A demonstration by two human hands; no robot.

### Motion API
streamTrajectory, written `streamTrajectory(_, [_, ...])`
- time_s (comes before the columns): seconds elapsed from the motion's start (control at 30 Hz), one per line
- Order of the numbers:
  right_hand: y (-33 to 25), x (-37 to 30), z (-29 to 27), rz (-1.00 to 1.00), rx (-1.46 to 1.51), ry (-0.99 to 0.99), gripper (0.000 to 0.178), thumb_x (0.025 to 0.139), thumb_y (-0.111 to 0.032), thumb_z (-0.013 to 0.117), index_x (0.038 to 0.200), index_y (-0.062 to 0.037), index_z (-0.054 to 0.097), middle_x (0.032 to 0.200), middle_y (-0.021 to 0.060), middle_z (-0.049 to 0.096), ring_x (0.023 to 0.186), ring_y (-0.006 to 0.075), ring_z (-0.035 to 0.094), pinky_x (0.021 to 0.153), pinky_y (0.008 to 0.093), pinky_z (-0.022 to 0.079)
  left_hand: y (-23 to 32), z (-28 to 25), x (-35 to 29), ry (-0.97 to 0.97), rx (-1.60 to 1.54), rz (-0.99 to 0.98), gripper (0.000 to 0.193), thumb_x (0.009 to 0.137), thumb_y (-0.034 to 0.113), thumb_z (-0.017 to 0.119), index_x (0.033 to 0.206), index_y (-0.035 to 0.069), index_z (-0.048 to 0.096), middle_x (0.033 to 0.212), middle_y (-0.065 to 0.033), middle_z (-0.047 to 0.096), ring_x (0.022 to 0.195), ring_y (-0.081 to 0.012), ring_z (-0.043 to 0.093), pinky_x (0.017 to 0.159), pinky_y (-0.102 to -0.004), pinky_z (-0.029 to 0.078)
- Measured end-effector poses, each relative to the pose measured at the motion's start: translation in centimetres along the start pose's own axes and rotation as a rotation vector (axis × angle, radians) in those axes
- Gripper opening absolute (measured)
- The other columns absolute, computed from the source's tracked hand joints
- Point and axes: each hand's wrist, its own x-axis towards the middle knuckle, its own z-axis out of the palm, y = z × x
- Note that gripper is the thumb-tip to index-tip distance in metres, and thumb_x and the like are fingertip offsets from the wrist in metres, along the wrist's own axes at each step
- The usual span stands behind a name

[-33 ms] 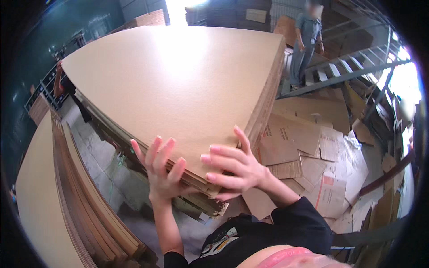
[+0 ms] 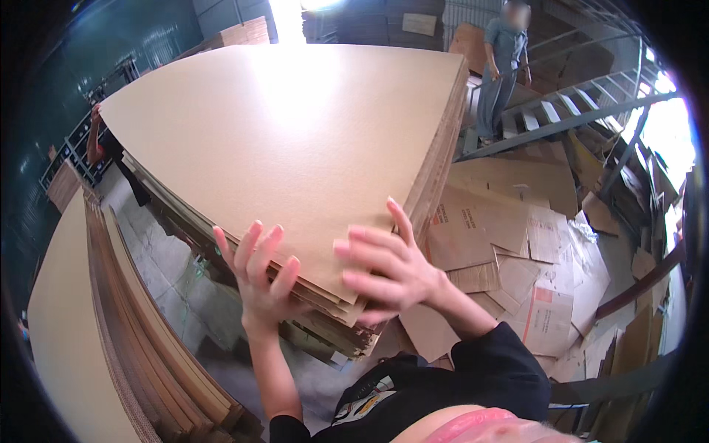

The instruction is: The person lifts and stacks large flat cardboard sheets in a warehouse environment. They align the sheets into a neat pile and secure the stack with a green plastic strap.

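Note:
A thick stack of large tan cardboard sheets (image 2: 295, 140) fills the middle of the view, its near corner pointing toward me. My left hand (image 2: 258, 277) presses against the stack's near left edge from below, fingers spread upward over the sheet edges. My right hand (image 2: 384, 269) lies on top of the near corner with fingers splayed, and its thumb curls under the top sheets. The lower sheets at the corner (image 2: 332, 325) fan out slightly beneath both hands.
A second tall cardboard stack (image 2: 81, 332) stands at my left. Flattened cartons (image 2: 517, 244) litter the floor at right. A person (image 2: 502, 66) stands at the back beside a metal staircase (image 2: 583, 111). Grey concrete floor (image 2: 170, 266) shows between the stacks.

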Motion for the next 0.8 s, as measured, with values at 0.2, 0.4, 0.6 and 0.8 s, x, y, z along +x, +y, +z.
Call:
streamTrajectory(0.2, [3.6,0.4,-2.8,0.2,-0.257,-0.085,0.072,0.076,-0.016,0.074,0.144,-0.0169,0.048,0.152,0.0091,0.047,0.142,0.0272,0.043,0.122,0.0647,0.013,-1.0,-1.2,3.6,0.033,0.156,0.117,0.039,0.084,0.009,0.075,0.115,0.022,0.054,0.117,-0.0018,0.065,0.109,-0.0236,0.064,0.108,-0.0559,0.042])
streamTrajectory(0.4, [6.4,1.3,-5.4,0.238,-0.307,0.018,0.049,0.074,0.001,0.07,0.123,-0.0057,0.064,0.123,0.0112,0.069,0.122,0.0304,0.063,0.108,0.0491,0.046,1.2,-0.3,4.2,0.081,0.172,0.091,0.028,0.09,0.02,0.071,0.115,0.023,0.06,0.118,-0.0027,0.067,0.113,-0.0236,0.064,0.115,-0.0599,0.033])
streamTrajectory(0.6, [2.8,6.8,-3.6,0.064,-0.382,0.022,0.039,0.078,0.004,0.066,0.115,-0.0071,0.071,0.117,0.01,0.073,0.114,0.0267,0.069,0.098,0.0394,0.055,6.0,-0.2,1.4,0.669,-0.348,-0.532,0.096,0.075,0.041,0.085,0.153,0.013,0.037,0.158,-0.0136,0.03,0.145,-0.0328,0.033,0.122,-0.0555,0.019])
streamTrajectory(0.8, [-5.4,13.9,3.1,-0.081,-0.287,0.025,0.053,0.065,-0.001,0.074,0.118,-0.0077,0.07,0.117,0.009,0.073,0.112,0.0258,0.069,0.097,0.0392,0.055,11.0,-2.9,1.4,0.517,-0.73,-0.733,0.14,0.063,0.053,0.093,0.155,-0.003,0.004,0.159,-0.0206,0.02,0.149,-0.0277,0.021,0.122,-0.0449,0.017])
